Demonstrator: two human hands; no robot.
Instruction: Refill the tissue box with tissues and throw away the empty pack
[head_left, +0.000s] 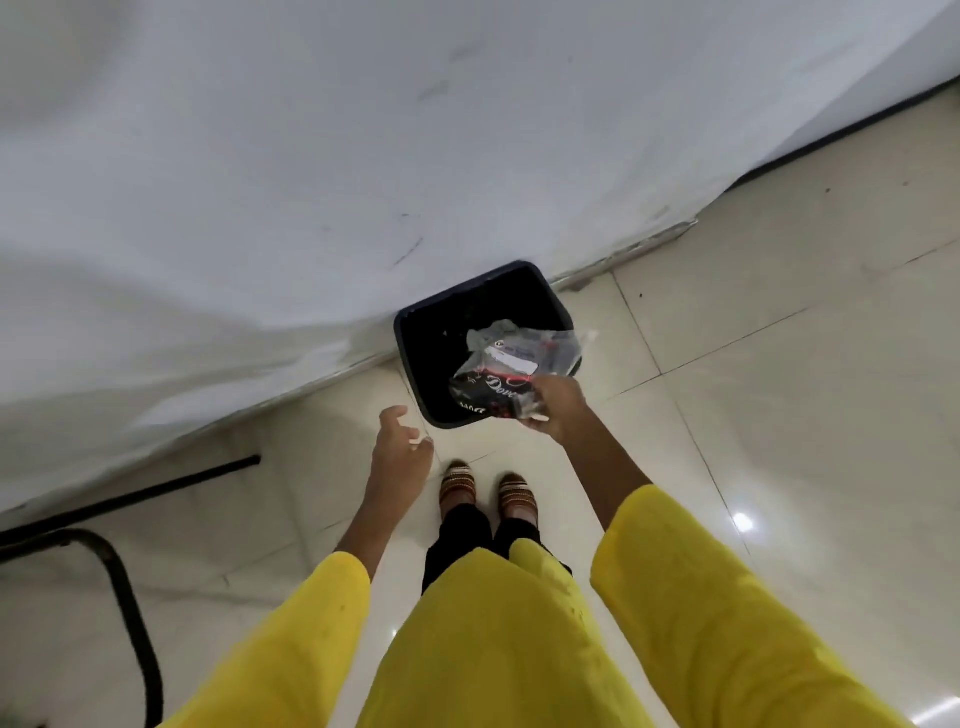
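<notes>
The person wore a bright yellow tunic (498, 649) with loose sleeves; the left sleeve (291, 639) and the right sleeve (691, 587) both ended partway down the forearm, leaving the wrists and both hands bare. A few faint darker specks marked the yellow cloth. Below the hem showed narrow black trousers (467, 535) and flat patterned shoes (488, 491) in red, brown and cream.

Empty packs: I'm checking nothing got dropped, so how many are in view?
1. The empty pack is held by the right hand over the black bin; the bin's dark inside may hide others.
</notes>
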